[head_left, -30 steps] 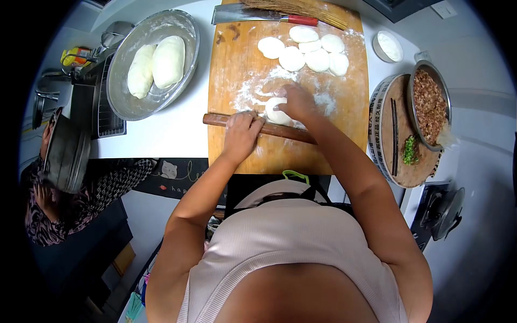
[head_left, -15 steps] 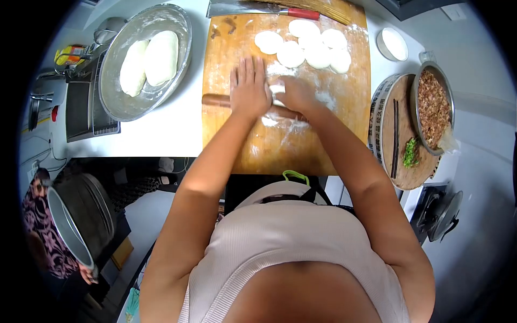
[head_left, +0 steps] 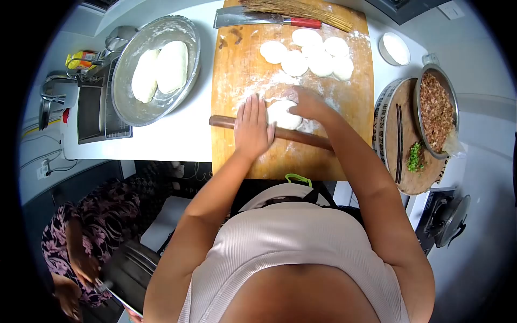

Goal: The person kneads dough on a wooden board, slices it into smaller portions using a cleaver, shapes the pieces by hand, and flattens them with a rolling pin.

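My left hand (head_left: 252, 128) lies flat over a brown wooden rolling pin (head_left: 304, 138), fingers stretched away from me. The pin sits across the front half of a floured wooden board (head_left: 242, 75). Just beyond it is a round of white dough (head_left: 282, 116), its near edge close to the pin. My right hand (head_left: 302, 103) grips the far right edge of this dough, thumb on top; some fingertips are hard to make out. Several flattened dough rounds (head_left: 321, 63) lie grouped farther back on the board.
A metal basin (head_left: 119, 91) with two large dough pieces stands left. At the board's back lie a red-handled cleaver (head_left: 247, 17) and a straw brush (head_left: 301, 9). Right are a bowl of minced filling (head_left: 437, 105), chopsticks (head_left: 399, 142) and a white bowl (head_left: 394, 48). Another person (head_left: 102, 215) is lower left.
The rolling pin has come out from under the dough toward me, and more of the dough round shows. My right hand has shifted up along its edge. The other person's large pot has moved lower.
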